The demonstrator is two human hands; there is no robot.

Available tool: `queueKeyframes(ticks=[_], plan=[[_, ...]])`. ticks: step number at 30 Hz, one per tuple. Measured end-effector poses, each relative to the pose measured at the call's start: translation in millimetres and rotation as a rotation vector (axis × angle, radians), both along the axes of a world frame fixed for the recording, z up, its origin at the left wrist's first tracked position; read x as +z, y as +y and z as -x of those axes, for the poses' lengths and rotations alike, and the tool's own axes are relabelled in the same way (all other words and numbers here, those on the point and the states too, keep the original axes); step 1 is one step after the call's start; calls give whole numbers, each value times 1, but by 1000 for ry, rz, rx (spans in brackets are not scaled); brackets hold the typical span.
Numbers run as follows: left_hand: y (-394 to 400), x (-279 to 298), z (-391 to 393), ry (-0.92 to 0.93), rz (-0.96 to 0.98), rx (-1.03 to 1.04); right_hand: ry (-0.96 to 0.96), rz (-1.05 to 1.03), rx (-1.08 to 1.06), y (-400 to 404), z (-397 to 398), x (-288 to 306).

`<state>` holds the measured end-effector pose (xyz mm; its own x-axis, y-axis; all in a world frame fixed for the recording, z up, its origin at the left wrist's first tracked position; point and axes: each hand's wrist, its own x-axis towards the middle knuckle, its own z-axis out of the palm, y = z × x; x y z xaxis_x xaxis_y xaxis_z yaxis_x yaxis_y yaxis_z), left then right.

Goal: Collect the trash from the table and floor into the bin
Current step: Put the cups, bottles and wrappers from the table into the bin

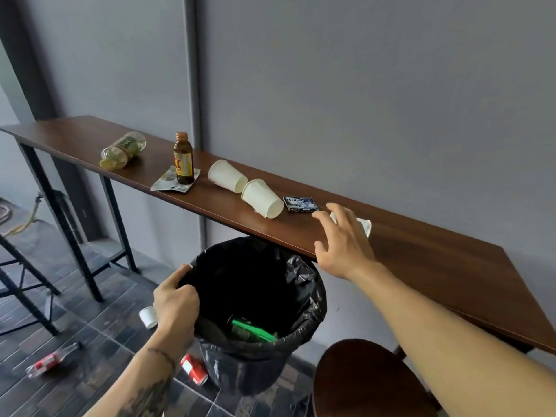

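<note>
Overhead, a long brown worktop [421, 257] ran along a grey wall, and a bin [261, 311] lined with a black bag stood just under its front edge, with something green [254, 330] lying inside. The left hand [176, 302] was closed on the bag's rim at the bin's near left side. The right hand [343, 239] hovered over the worktop with fingers spread, holding nothing, above a white scrap [365, 225] it partly hid. Further left on the worktop lay two paper cups [245, 185] on their sides, a plastic bottle [122, 150] on its side, a brown bottle [183, 159] upright on a wrapper [164, 182], and a small dark packet [300, 203]. On the floor lay a clear bottle [52, 359], a red can [194, 369] and a white cup [148, 316].
</note>
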<state>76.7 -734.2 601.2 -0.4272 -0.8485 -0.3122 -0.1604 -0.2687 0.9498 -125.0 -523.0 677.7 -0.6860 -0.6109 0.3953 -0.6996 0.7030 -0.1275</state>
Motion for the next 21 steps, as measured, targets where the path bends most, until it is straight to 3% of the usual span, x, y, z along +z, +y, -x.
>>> queueKeyframes(ticks=[6, 10, 14, 17, 21], plan=[[-2, 2, 9, -22, 30, 16, -88, -285, -230, 22, 53, 9], [4, 0, 11, -29, 37, 53, -193, -285, -223, 30, 66, -5], [9, -2, 12, -21, 35, 48, -62, -250, -208, 30, 61, -7], [12, 0, 12, -6, 17, 50, -1, -129, -123, 19, 40, -4], [11, 1, 8, 27, 9, 60, -1, -71, 167, -20, -19, -4]])
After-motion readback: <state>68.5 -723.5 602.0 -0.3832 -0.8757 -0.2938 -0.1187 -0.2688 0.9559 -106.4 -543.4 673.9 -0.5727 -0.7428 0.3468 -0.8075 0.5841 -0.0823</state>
